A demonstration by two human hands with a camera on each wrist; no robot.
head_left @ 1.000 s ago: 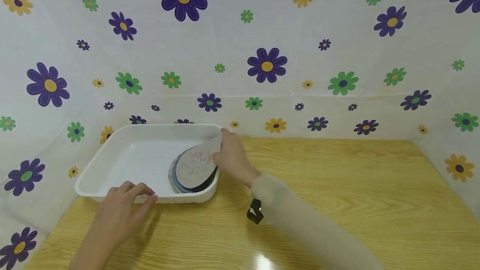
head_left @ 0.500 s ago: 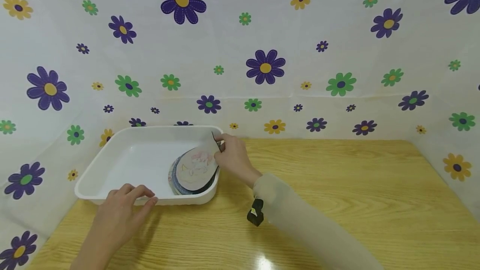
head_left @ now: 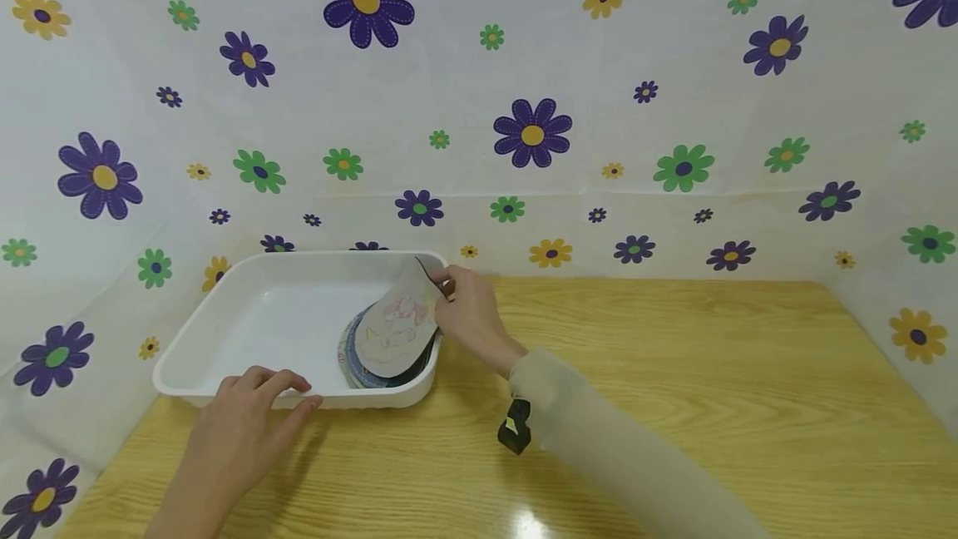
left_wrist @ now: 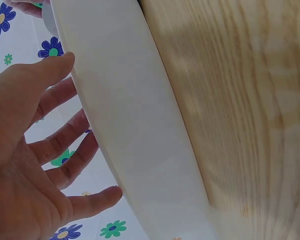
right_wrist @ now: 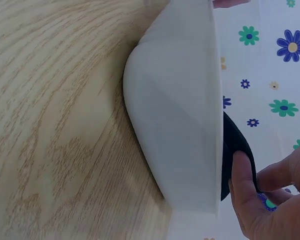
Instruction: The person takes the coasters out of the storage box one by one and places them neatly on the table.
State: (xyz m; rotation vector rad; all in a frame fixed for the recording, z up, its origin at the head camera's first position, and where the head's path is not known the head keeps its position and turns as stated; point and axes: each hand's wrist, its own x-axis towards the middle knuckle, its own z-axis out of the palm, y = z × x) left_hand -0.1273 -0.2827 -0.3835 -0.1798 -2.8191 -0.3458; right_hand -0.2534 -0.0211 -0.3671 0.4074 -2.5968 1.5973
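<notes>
A white plastic tray (head_left: 224, 306) stands at the left of the table. Inside its right end lies a stack of round pads, with a blue-patterned pad (head_left: 355, 366) showing under the topmost. My right hand (head_left: 471, 310) pinches the edge of that top pad (head_left: 392, 335), which has a pale face with a faint pink drawing. Its dark underside (right_wrist: 232, 142) shows above the rim in the right wrist view, bent up between thumb and fingers. My left hand (head_left: 243, 431) rests at the tray's near rim, fingers spread and loosely bent, the fingertips partly behind the rim in the left wrist view.
The wood-grain table (head_left: 659, 373) extends to the right of the tray. A white flowered cloth (head_left: 569, 65) hangs behind and along both sides. A black strap piece (head_left: 515, 427) hangs by the right sleeve (head_left: 599, 431).
My right hand has shifted slightly down and right, and its fingers now hold the top pad's edge bent up clear of the rim corner. The left hand stays at the rim.
</notes>
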